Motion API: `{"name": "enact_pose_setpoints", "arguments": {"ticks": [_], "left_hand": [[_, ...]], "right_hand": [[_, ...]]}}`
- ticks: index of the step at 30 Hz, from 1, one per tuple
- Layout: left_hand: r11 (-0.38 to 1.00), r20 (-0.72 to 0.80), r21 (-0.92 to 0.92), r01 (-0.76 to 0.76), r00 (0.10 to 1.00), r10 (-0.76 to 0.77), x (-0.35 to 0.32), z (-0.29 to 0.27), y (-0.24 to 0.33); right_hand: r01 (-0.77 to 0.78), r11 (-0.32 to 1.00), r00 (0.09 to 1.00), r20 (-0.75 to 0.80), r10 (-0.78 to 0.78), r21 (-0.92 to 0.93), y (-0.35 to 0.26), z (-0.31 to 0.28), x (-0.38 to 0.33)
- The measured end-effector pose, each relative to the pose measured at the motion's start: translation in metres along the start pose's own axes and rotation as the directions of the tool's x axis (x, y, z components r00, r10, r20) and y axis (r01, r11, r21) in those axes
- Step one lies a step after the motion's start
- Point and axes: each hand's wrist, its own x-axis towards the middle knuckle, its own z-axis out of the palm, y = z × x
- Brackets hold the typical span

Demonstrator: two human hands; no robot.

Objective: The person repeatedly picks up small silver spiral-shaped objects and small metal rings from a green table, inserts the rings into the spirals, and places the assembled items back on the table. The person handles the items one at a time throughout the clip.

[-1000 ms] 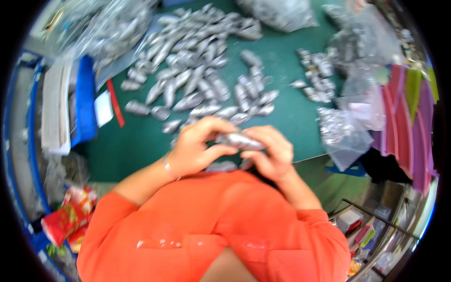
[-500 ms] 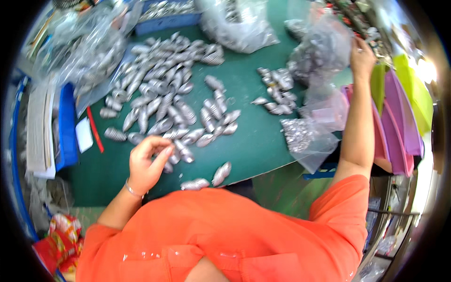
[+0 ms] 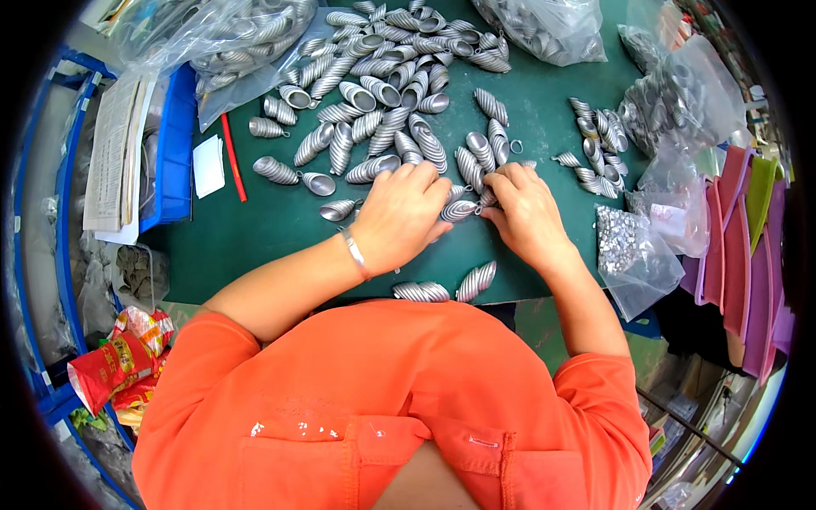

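Silver ridged metal pieces (image 3: pixel 388 132), hollow with slanted openings, lie heaped on a green tabletop (image 3: pixel 246 246); a looser cluster (image 3: pixel 468 167) spreads toward the two hands. I see the left hand (image 3: pixel 399 219) bent over the near side, fingers curled down, and the right hand (image 3: pixel 529 217) near it, fingertips lowered at the cluster. I cannot tell whether either grips a piece; the fingers hide it. Half a second ago the right hand was stretched out beside the clear bag (image 3: pixel 684 98) at right; now it is back. Two separate pieces (image 3: pixel 476 281) remain by the table's near edge. Left of the heap lies a red strip (image 3: pixel 233 157).
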Motion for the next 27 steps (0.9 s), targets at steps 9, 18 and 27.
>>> {"name": "enact_pose_setpoints", "arguments": {"ticks": [9, 18, 27], "left_hand": [[0.999, -0.091, -0.041, -0.023, 0.996, 0.019, 0.015, 0.007, -0.009], [0.693, 0.020, -0.718, 0.063, 0.997, -0.070, 0.012, -0.004, 0.019], [0.798, -0.120, -0.594, -0.097, 0.992, 0.032, 0.011, -0.014, 0.027]], "right_hand": [[-0.275, 0.387, 0.881, 0.069, 0.469, 0.880, 0.002, 0.010, -0.044], [0.145, 0.306, 0.928, -0.237, 0.289, 0.941, -0.022, 0.025, -0.051], [0.111, 0.105, 0.876, -0.147, 0.459, 0.988, -0.041, 0.031, -0.047]]}}
